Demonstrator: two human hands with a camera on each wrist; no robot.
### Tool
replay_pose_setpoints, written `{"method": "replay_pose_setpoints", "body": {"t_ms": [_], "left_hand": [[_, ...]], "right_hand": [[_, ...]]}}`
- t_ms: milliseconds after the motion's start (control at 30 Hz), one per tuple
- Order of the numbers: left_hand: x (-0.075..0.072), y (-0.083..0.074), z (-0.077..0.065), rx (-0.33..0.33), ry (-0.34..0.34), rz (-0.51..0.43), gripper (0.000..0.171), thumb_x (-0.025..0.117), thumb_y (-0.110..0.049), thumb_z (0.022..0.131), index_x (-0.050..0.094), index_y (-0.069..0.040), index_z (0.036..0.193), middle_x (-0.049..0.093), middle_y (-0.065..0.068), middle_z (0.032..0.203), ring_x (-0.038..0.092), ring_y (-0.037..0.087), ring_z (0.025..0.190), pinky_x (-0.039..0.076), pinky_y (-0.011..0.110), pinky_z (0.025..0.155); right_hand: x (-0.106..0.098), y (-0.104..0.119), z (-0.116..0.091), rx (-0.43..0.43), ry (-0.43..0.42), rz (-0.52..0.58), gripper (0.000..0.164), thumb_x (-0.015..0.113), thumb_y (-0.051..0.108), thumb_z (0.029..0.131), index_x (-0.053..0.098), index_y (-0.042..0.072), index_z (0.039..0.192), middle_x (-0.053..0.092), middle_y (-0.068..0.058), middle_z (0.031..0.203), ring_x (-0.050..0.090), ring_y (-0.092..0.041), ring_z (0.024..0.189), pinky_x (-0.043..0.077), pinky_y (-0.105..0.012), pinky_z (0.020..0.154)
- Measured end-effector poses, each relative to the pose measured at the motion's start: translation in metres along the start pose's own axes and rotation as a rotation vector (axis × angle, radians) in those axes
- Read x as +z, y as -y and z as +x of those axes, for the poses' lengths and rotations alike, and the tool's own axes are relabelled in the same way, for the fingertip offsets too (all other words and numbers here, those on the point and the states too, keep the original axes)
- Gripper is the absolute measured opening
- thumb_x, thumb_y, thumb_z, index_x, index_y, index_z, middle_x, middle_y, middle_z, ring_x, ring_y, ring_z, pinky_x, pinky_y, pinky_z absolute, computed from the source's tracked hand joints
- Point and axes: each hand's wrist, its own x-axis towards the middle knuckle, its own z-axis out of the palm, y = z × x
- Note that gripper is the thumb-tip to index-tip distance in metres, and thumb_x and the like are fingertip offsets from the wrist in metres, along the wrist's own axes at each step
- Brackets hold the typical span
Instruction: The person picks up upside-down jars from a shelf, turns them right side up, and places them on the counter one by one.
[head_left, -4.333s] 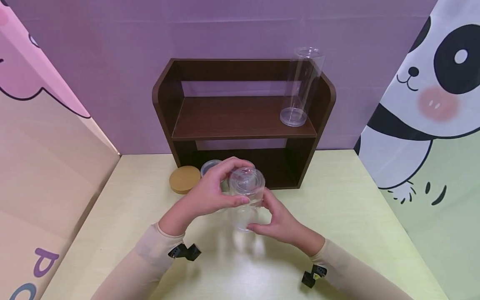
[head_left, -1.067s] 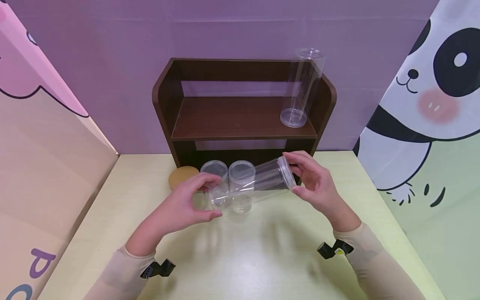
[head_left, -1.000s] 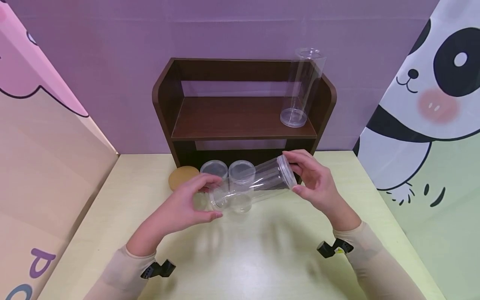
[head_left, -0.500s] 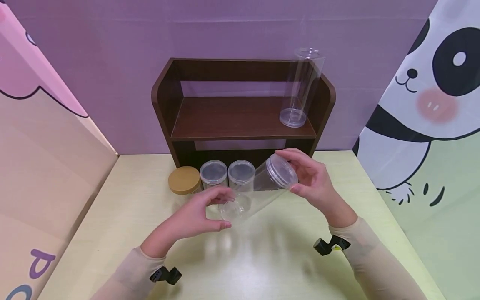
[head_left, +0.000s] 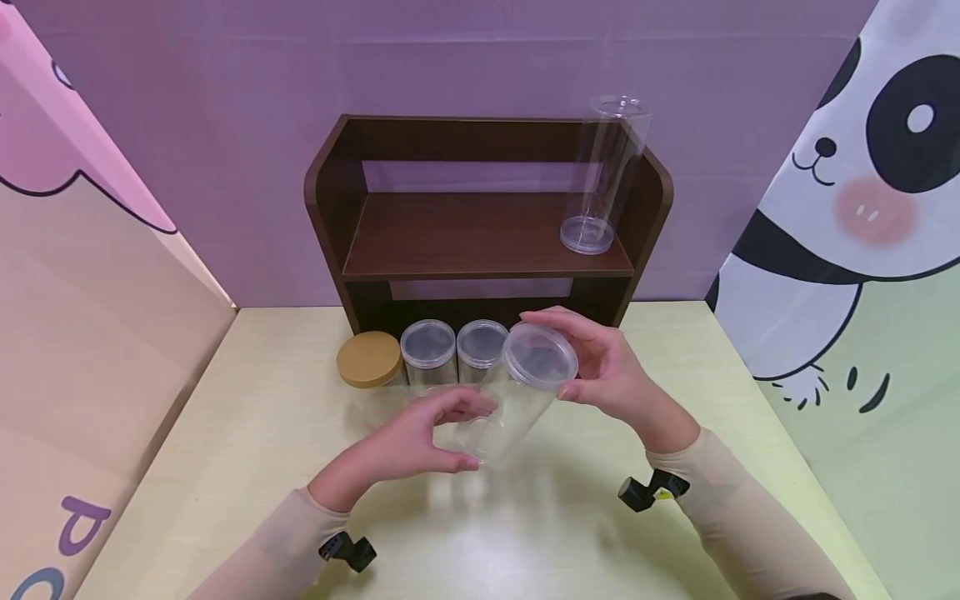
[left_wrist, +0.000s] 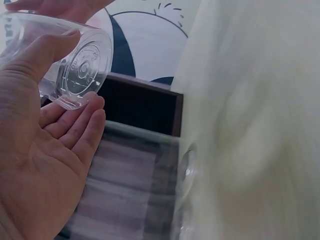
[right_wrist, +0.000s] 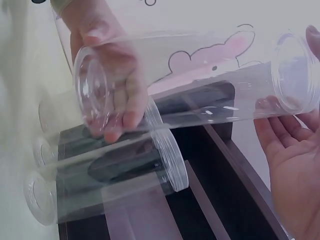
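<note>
A tall clear plastic jar [head_left: 517, 412] is held tilted above the table between both hands, its clear lid [head_left: 541, 357] towards the upper right. My right hand [head_left: 611, 371] grips the lidded end from the right. Around the base, my left hand [head_left: 420, 437] has its thumb on one side and its fingers on the other. In the left wrist view the round base [left_wrist: 85, 67] sits between thumb and fingers. The jar [right_wrist: 200, 82] spans both hands in the right wrist view. Behind it stand two similar upright jars, left one [head_left: 427, 346] and right one [head_left: 482, 343].
A jar with a tan lid [head_left: 369, 360] stands at the left end of the row. Behind the row is a dark brown two-tier shelf [head_left: 472, 237]. A tall clear cylinder [head_left: 609, 175] stands on its upper tier, at the right.
The held jar has swung from nearly lying flat to a steeper tilt, lid up. Over the last second, my left hand has moved right and down, and my right hand left.
</note>
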Motion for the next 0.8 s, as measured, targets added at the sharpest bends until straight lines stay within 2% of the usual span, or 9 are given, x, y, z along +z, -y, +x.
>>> {"method": "replay_pose_setpoints", "body": {"t_ms": [133, 300, 433, 800], "left_hand": [[0.009, 0.005, 0.007, 0.015, 0.040, -0.034, 0.066, 0.094, -0.010, 0.089, 0.063, -0.012, 0.147, 0.069, 0.006, 0.146, 0.065, 0.027, 0.137, 0.048, 0.043, 0.123], [0.016, 0.006, 0.012, -0.043, 0.058, -0.026, 0.064, 0.096, -0.017, 0.087, 0.065, -0.019, 0.143, 0.067, -0.007, 0.145, 0.062, 0.018, 0.137, 0.047, 0.046, 0.124], [0.018, 0.006, 0.013, -0.073, 0.051, -0.019, 0.069, 0.097, -0.016, 0.084, 0.064, -0.022, 0.144, 0.065, -0.011, 0.146, 0.060, 0.016, 0.136, 0.047, 0.044, 0.124], [0.021, 0.008, 0.015, -0.098, 0.061, -0.028, 0.073, 0.096, -0.014, 0.085, 0.061, -0.022, 0.148, 0.061, -0.011, 0.150, 0.058, 0.017, 0.138, 0.046, 0.042, 0.124]], "right_hand": [[0.005, -0.001, 0.002, 0.017, 0.015, 0.005, 0.077, 0.090, 0.055, 0.090, 0.065, 0.020, 0.153, 0.066, -0.002, 0.148, 0.064, -0.023, 0.132, 0.060, -0.034, 0.103], [0.011, -0.004, 0.003, 0.029, 0.041, 0.023, 0.075, 0.090, 0.056, 0.088, 0.066, 0.024, 0.151, 0.068, 0.001, 0.145, 0.066, -0.021, 0.129, 0.059, -0.035, 0.103], [0.012, -0.005, 0.003, 0.029, 0.051, 0.028, 0.073, 0.091, 0.056, 0.088, 0.066, 0.026, 0.150, 0.068, 0.002, 0.144, 0.067, -0.019, 0.127, 0.058, -0.035, 0.103], [0.013, -0.009, 0.002, 0.018, 0.061, 0.029, 0.073, 0.091, 0.052, 0.090, 0.065, 0.021, 0.151, 0.067, 0.001, 0.144, 0.069, -0.019, 0.126, 0.059, -0.037, 0.104]]}}
